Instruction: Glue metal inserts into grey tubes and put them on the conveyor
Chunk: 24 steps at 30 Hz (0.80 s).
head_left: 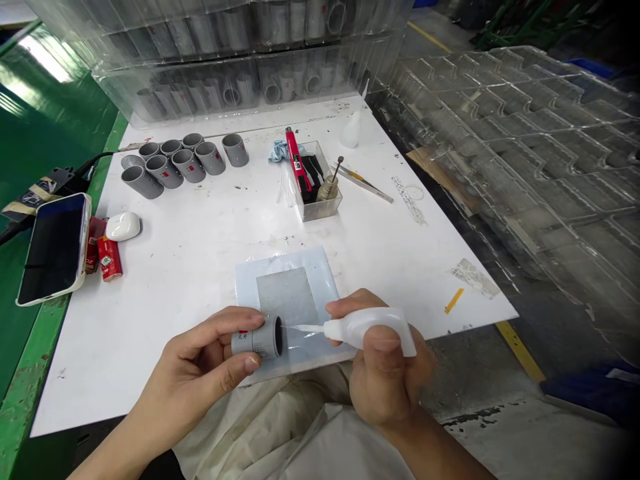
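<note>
Between the fingers and thumb of my left hand (210, 363) lies a short grey pipe piece (267, 339) on its side, its open end facing right. Red and dark print shows on its wall. My right hand (385, 373) is closed around a white squeeze bottle (367, 328) with a long thin nozzle. The nozzle tip points left at the pipe's mouth; whether it touches the rim I cannot tell. Beneath both is a pale blue sheet (323, 267) with a grey square (287, 293) on it.
Several grey pipe pieces (187, 165) stand at the back left. A clear box (320, 210) holds a red cutter (299, 163) and a small jar (328, 189). Tweezers (367, 185) and another white bottle (352, 130) are nearby. A phone (55, 247) sits left; clear trays (525, 133) lie right.
</note>
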Each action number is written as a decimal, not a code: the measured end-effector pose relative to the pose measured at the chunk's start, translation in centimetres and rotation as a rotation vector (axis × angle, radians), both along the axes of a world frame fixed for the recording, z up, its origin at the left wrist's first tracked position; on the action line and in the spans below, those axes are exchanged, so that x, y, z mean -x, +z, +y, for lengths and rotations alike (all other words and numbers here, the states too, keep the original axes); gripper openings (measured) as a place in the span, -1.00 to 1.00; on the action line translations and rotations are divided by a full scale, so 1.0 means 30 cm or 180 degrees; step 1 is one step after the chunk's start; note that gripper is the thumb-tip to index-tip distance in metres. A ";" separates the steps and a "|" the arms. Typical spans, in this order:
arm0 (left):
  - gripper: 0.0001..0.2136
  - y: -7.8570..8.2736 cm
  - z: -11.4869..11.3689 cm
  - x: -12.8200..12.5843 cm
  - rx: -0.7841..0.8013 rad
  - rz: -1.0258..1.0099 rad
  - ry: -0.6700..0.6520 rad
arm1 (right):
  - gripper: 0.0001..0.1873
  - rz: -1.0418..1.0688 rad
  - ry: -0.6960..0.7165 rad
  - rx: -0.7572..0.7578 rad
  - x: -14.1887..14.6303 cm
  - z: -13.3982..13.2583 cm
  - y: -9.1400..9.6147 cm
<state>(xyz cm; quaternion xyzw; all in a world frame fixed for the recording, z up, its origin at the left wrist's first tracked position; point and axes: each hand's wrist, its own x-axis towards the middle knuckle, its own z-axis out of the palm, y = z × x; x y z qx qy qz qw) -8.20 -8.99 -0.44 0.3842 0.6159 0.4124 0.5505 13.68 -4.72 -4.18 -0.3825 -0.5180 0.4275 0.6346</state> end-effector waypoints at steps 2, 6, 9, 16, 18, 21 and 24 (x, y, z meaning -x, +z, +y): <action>-0.73 0.000 -0.001 0.003 0.0015 0.0059 -0.0018 | -0.65 -0.0027 -0.0009 0.0005 0.002 0.000 -0.001; -0.74 0.000 -0.002 0.003 0.0000 0.0056 -0.0010 | -0.65 0.0010 -0.0013 0.0037 0.003 0.000 0.000; -0.74 0.000 -0.002 0.002 -0.0035 0.0034 0.0013 | -0.66 -0.0013 -0.0026 0.0011 0.003 0.001 -0.001; -0.75 0.002 -0.002 0.005 0.0006 0.0051 -0.0050 | -0.67 -0.0129 -0.0074 -0.0022 0.002 0.003 0.002; -0.75 0.002 -0.003 0.006 0.0014 0.0049 -0.0047 | -0.67 -0.0131 -0.0085 -0.0051 0.002 0.004 0.003; -0.74 0.002 -0.003 0.006 0.0013 0.0089 -0.0045 | -0.68 -0.0148 -0.0086 -0.0062 0.002 0.005 0.002; -0.74 0.002 -0.003 0.006 0.0011 0.0075 -0.0041 | -0.69 -0.0171 -0.0093 -0.0026 0.002 0.005 0.001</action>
